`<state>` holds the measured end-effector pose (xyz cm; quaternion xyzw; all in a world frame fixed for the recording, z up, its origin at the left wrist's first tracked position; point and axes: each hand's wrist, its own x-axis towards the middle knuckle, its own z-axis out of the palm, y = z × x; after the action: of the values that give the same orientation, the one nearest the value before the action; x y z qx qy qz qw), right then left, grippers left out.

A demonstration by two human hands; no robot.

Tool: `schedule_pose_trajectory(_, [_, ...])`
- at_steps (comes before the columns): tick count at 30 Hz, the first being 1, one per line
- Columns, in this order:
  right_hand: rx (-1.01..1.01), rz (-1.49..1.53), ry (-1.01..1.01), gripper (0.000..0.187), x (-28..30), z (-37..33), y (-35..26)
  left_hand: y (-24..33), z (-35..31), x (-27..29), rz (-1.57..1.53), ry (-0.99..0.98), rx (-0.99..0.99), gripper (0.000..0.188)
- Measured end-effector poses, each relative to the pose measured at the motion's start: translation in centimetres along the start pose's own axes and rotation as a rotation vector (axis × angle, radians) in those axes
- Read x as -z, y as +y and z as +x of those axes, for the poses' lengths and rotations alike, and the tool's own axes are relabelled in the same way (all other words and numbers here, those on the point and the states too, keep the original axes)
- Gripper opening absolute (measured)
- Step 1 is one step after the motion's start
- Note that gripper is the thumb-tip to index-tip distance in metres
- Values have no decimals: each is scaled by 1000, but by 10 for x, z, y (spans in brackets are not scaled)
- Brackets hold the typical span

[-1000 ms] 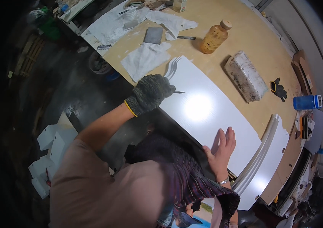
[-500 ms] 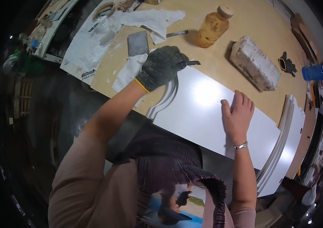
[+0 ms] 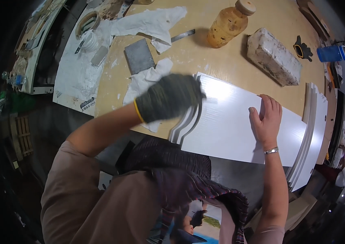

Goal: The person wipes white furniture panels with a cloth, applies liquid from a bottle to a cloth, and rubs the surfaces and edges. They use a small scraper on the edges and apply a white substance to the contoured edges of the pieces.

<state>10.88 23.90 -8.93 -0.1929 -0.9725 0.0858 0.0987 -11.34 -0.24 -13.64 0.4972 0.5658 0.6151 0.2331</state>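
A glossy white panel (image 3: 225, 134) lies across the front of the wooden table, over more white pieces with curved ends (image 3: 186, 122). At the panel's left curved end, my left hand (image 3: 168, 99), in a dark green knit glove with a yellow cuff, is closed around a thin dark strip-like tool (image 3: 203, 92). Motion blurs the glove, and most of the tool is hidden by it. Bare and wearing a metal bracelet, my right hand (image 3: 266, 118) rests on the panel's right half, fingers stretched toward its far edge.
A white cloth (image 3: 150, 24), a grey flat block (image 3: 139, 56) and a metal strip (image 3: 183, 35) lie beyond my left hand. Farther back stand a bottle of amber liquid (image 3: 228, 26) and a stained white block (image 3: 274, 57). Stacked white panels (image 3: 312, 122) sit at right.
My left hand has swept along the curved left end toward me, with the dark tool. My right hand stays on the panel. The whole view has shifted somewhat.
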Motion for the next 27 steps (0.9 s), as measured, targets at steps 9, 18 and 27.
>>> schedule_pose_trajectory(9, [-17,-10,-3,47,-2,-1,3,37,22,25,1126,-315,-341,45])
schedule_pose_trajectory(18, [-13,13,0,50,-3,0,2,30,-4,19,1057,-460,-360,30])
schedule_pose_trajectory(27, [-26,-3,1,49,-4,-2,6,52,0,9,812,-447,-35,22])
